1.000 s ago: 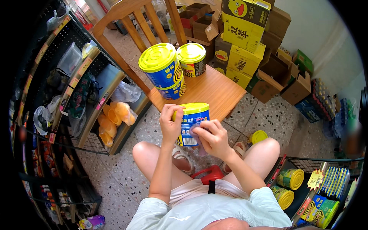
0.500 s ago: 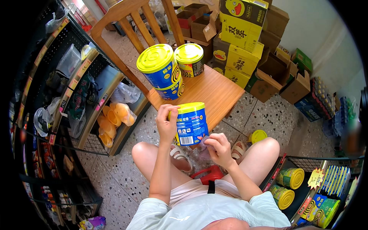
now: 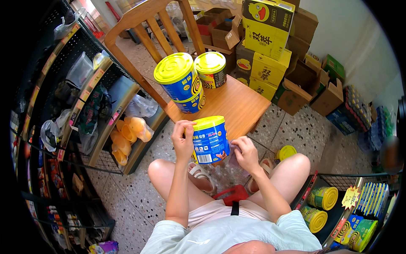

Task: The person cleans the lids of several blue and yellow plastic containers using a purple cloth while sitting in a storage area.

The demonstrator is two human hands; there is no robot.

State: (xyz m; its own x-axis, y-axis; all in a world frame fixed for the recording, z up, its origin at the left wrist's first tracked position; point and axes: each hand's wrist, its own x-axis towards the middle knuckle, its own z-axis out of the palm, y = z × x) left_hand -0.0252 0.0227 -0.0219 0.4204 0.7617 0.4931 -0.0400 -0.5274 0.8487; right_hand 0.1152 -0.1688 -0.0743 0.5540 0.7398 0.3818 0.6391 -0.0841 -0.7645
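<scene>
My left hand [image 3: 183, 137] grips a blue mosquito-coil tub [image 3: 210, 142] with a yellow lid by its left side, slightly tilted over my lap. At the tub's lower right, my right hand [image 3: 246, 153] pinches a thin greyish-purple cloth [image 3: 238, 161] that hangs below the fingers. On the wooden chair [image 3: 243, 101] in front of me, one blue tub [image 3: 179, 78] stands on top of another [image 3: 192, 103]. Beside this stack is a darker tub [image 3: 210, 72], also yellow-lidded.
Shelves [image 3: 91, 80] with plastic bags and orange slippers [image 3: 131, 129] line the left. Yellow cartons [image 3: 268, 38] and open cardboard boxes [image 3: 298, 82] stand behind the chair. A yellow-lidded tub [image 3: 286, 153] is by my foot; a red stool [image 3: 232, 194] is under me. More tubs [image 3: 323, 197] sit on the right shelf.
My right hand and the cloth have shifted slightly right, away from the tub's lower edge. The left hand still holds the tub. The whole view has moved a little.
</scene>
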